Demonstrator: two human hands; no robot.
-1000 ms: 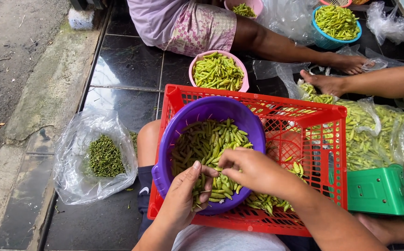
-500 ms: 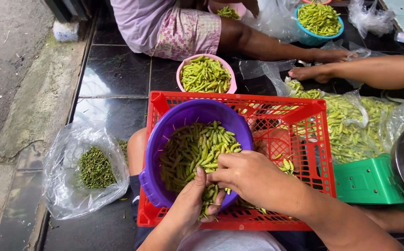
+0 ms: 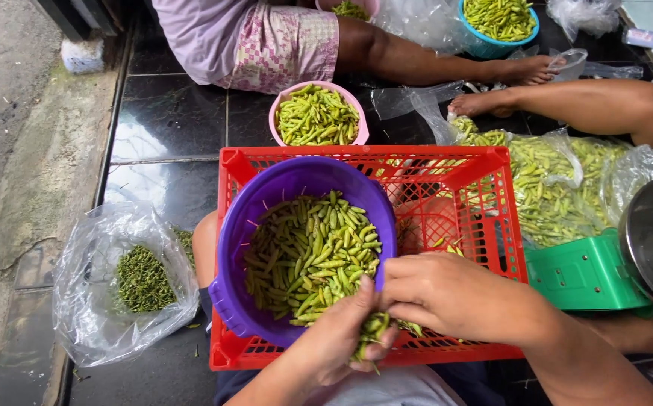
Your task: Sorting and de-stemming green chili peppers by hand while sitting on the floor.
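Left hand [image 3: 341, 338] clutches a bunch of green chillies [image 3: 371, 331] at the near rim of the purple bowl [image 3: 266, 195] in the red crate [image 3: 492, 225]; right hand [image 3: 446, 293] pinches one beside it.

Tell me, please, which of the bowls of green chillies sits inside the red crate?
The purple bowl, the largest one, right by both hands. The pink bowl and the blue bowl stand on the dark floor beyond the red crate.
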